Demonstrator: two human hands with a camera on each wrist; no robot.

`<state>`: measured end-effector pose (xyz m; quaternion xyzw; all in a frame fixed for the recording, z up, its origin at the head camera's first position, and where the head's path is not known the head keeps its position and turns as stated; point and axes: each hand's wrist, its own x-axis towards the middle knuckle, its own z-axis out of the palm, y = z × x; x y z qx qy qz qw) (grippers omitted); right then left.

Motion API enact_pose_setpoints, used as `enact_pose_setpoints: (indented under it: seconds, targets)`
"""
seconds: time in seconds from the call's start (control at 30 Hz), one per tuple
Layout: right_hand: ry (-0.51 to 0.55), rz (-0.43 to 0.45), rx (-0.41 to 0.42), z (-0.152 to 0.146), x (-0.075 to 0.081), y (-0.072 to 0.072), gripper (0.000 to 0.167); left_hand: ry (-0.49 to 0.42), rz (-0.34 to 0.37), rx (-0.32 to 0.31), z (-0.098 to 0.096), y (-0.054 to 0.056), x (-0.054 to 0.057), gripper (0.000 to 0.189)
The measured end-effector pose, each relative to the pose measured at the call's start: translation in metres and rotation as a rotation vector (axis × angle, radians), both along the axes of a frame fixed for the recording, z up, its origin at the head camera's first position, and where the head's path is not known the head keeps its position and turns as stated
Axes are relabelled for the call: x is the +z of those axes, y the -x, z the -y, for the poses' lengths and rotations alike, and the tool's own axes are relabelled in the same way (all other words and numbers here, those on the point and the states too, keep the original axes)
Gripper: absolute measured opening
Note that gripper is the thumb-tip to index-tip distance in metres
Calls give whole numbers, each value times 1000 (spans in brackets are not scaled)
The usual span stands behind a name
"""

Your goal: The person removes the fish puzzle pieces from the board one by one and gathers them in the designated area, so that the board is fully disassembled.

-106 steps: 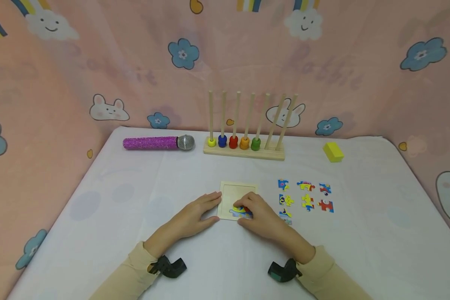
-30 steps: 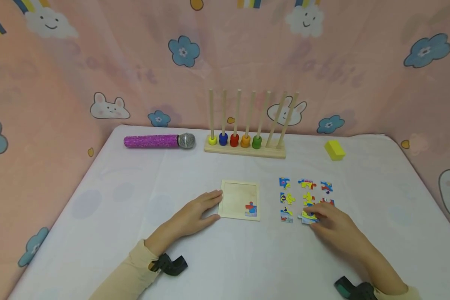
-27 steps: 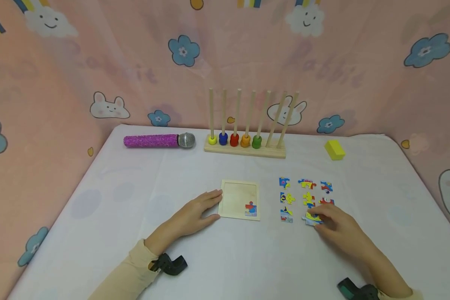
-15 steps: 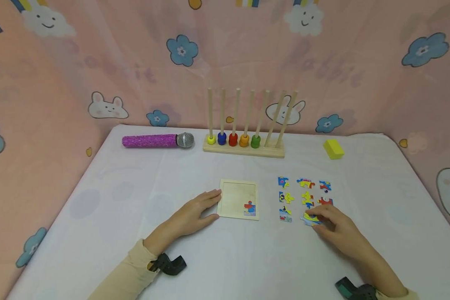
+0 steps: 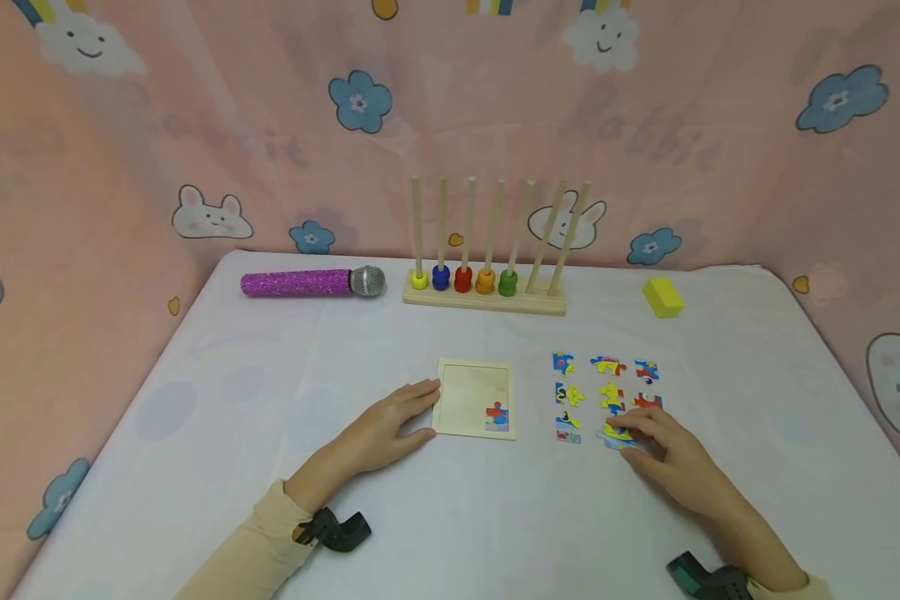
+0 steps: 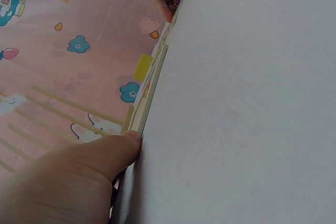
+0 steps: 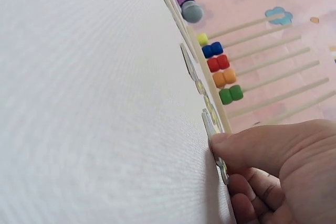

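A shallow wooden puzzle tray (image 5: 465,387) lies flat at mid-table, with one red-and-blue puzzle piece (image 5: 497,417) in its lower right corner. My left hand (image 5: 378,429) rests beside it, fingers extended and touching its left edge; the left wrist view has the thumb (image 6: 123,148) against the tray's side. To the right, my right hand (image 5: 671,458) pinches a yellow-and-blue puzzle piece (image 5: 612,437) between thumb and fingers, low at the tabletop. This piece sits at the bottom of the middle column of loose puzzle pieces (image 5: 609,365); the fingers cover part of it.
Behind the tray stands a wooden bead rack (image 5: 483,302) with upright pegs and coloured beads. A purple glitter microphone (image 5: 300,283) lies at the back left, a yellow block (image 5: 663,297) at the back right. A pink patterned cloth (image 5: 450,125) hangs behind the table.
My right hand has moved from the tray to the loose pieces on the right, carrying the yellow-and-blue piece; a red-and-blue piece now shows in the tray. My left hand has stayed put.
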<state>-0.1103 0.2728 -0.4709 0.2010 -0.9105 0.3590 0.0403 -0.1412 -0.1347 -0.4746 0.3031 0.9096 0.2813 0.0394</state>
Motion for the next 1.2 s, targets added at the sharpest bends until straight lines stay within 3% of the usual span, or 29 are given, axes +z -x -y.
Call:
enact_pose_setpoints:
  seconds: [0.47, 0.67, 0.8, 1.2]
  targets:
    - [43, -46, -41, 2, 1, -1, 41, -5, 9, 0, 1, 0, -1, 57]
    - [106, -58, 14, 12, 10, -2, 45, -7, 12, 5, 1, 0, 0, 57]
    - [78, -53, 55, 23, 15, -1, 45, -5, 17, 4, 0, 1, 1, 58]
    - [-42, 119, 170, 74, 30, 15, 44, 9, 32, 22, 0, 0, 3, 57]
